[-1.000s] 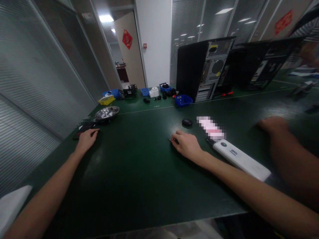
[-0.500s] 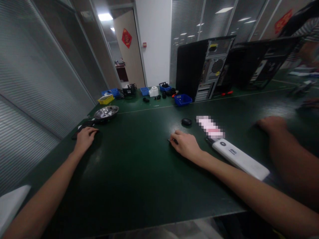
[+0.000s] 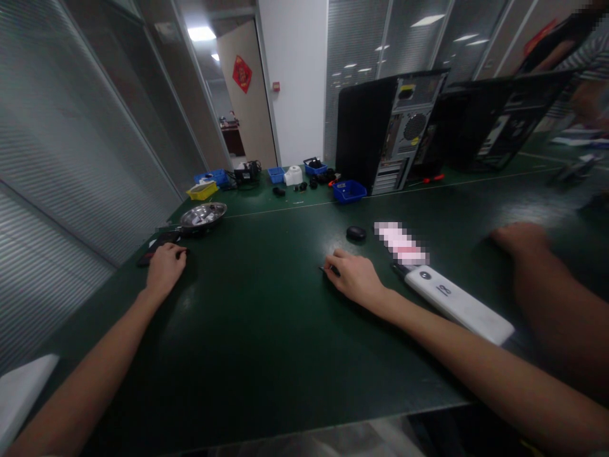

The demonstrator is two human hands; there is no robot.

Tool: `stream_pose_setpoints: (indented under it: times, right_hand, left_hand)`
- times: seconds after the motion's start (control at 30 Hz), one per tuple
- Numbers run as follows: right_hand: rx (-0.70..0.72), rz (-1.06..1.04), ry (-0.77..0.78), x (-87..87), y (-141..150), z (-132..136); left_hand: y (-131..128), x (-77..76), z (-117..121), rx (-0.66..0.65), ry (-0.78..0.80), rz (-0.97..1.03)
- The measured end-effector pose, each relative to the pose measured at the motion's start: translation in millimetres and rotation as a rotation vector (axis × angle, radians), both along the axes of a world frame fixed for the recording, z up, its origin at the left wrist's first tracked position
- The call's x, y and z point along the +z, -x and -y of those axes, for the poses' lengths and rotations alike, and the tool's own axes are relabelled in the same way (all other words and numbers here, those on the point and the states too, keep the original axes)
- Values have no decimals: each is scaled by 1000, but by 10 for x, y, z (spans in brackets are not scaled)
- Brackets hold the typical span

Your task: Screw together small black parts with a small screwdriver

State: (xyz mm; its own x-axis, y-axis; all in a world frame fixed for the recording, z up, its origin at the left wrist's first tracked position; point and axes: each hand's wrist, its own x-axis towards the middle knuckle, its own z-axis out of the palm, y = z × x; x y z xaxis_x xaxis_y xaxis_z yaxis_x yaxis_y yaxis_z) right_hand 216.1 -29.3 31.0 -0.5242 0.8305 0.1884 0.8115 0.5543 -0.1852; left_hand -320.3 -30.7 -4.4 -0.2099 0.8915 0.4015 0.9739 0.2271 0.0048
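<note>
My left hand (image 3: 166,268) rests on the green table at the left, its fingers curled in. A small dark bit shows at its fingertips, too small to name. Just behind it lies a flat dark object (image 3: 151,254), partly covered by the hand. A round metal dish (image 3: 203,216) holding small pieces stands beyond that. My right hand (image 3: 356,278) lies near the middle of the table, closed around something thin with a pointed tip (image 3: 322,269); most of it is hidden in the fingers. A black computer mouse (image 3: 356,233) sits just past this hand.
Right of my arm lies a white device marked 18 (image 3: 459,301), with another person's arm (image 3: 537,273) beside it. Blue bins (image 3: 349,191), a yellow tray (image 3: 202,191) and computer towers (image 3: 366,133) line the back. A white object (image 3: 26,387) stands at lower left.
My left hand has turned slightly and its fingers have curled in closer to the palm. My right hand stays where it was. A person at the far right has shifted.
</note>
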Motion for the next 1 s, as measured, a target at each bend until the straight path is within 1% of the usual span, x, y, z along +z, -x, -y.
stream_pose_setpoints:
  times: [0.17,0.37,0.53,0.63,0.73,0.8,0.83,0.9,0.93,0.97,1.0]
  right_hand:
    - [3,17,-9,-5,2,-4]
    - [-6,34,0,-33,18,-21]
    - [106,17,-24,-46,47,24]
    - [178,56,-36,14,62,40]
    - [218,120,-17,170,62,68]
    - [208,155,0,314,44,180]
    - [193,160,16,388,24,287]
    - [134,107,47,511,-44,605]
    - [122,56,94,552,-97,795]
    - [137,8,191,575,-168,979]
    - [145,-26,322,582,-260,1130]
  left_hand:
    - [-58,24,30,27,11,-46]
    - [-81,66,25,71,22,-50]
    - [-78,56,23,78,7,-45]
    - [-67,29,37,71,0,-23]
    - [-52,3,56,64,-9,14]
    - [-41,-6,63,63,-14,48]
    - [-36,-9,63,63,-15,67]
    - [-31,-9,57,53,-10,102]
    - [-32,-9,49,42,-6,117]
    - [-38,-9,40,28,-2,128]
    - [-47,-9,29,11,2,137]
